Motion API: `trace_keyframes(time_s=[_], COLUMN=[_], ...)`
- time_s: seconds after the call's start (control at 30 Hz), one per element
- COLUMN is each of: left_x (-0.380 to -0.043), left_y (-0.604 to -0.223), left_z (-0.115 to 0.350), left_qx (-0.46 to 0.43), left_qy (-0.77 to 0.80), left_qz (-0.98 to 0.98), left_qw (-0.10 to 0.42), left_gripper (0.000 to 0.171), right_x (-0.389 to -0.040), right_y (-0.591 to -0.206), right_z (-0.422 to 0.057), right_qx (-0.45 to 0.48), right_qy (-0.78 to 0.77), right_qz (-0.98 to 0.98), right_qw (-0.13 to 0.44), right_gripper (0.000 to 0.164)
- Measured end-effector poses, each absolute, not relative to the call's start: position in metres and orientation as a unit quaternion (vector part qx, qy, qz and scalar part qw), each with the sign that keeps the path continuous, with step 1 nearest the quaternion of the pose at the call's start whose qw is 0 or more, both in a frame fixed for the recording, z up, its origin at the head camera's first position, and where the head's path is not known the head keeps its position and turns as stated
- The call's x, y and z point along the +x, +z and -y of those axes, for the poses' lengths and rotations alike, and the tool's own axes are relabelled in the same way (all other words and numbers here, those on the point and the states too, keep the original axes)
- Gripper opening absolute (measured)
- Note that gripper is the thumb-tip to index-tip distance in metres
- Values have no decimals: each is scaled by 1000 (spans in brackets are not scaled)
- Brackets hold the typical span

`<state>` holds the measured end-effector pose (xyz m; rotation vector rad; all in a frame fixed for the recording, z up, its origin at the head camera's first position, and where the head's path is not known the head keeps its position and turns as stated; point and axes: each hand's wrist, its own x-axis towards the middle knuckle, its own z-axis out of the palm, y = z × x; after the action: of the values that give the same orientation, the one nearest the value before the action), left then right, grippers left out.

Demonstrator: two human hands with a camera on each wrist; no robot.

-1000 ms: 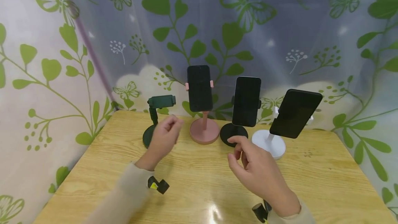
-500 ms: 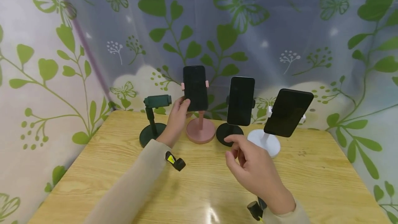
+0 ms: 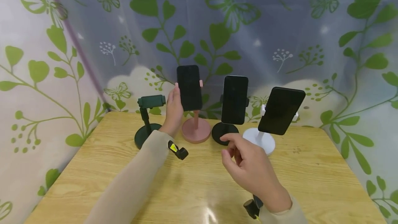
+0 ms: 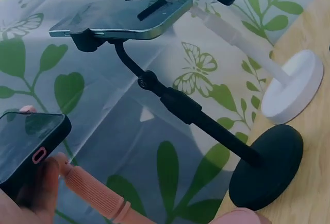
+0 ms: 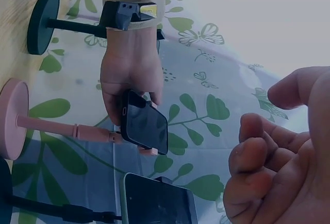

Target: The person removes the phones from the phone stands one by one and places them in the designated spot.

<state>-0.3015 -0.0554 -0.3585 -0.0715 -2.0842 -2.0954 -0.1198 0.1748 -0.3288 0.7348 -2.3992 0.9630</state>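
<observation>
My left hand point(image 3: 174, 110) grips the left edge of a black smartphone point(image 3: 189, 88), its thumb along the side and fingers behind the back. That phone is clamped upright in a pink phone stand point(image 3: 196, 131). In the left wrist view, fingers point(image 4: 47, 185) reach under the phone by the top of the pink stem. The right wrist view shows the left hand point(image 5: 131, 69) around the phone's edge. My right hand point(image 3: 250, 165) hovers over the table in front of the black phone stand point(image 3: 224, 138), fingers loosely curled and holding nothing.
A dark green phone stand point(image 3: 151, 101) with no phone is left of the left hand. The black stand carries a smartphone point(image 3: 235, 99); the white phone stand point(image 3: 266, 143) carries a tilted black phone point(image 3: 281, 111). Behind the wooden table point(image 3: 186, 189) hangs a leaf-patterned curtain point(image 3: 186, 6).
My left hand has moved from in front of the green stand up and right to the phone on the pink stand and taken hold of its left edge. The right hand stays about the same.
</observation>
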Motion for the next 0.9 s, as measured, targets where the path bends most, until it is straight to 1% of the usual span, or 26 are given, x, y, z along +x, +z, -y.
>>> trace_keyframes(time_s=[0.2,0.4,0.47,0.67,0.9], left_x=[-298,-288,-285,-274,-256], left_y=[-359,-360,-360,-361,-359], left_z=[57,56,56,54,54], left_qx=[-11,-53,-66,-97,-112], left_qy=[-723,-779,-786,-767,-756], left_qz=[685,620,608,624,632], left_qw=[89,84,87,116,130], left_gripper=[70,48,45,47,44], right_x=[-118,-118,-118,-117,-117], right_y=[-328,-327,-327,-323,-315], right_z=[-174,-175,-175,-180,-194], right_qx=[268,273,276,279,266], right_qy=[349,345,342,336,352], right_qz=[866,866,866,863,850], right_qw=[236,237,238,253,288], right_gripper=[24,25,26,27,31])
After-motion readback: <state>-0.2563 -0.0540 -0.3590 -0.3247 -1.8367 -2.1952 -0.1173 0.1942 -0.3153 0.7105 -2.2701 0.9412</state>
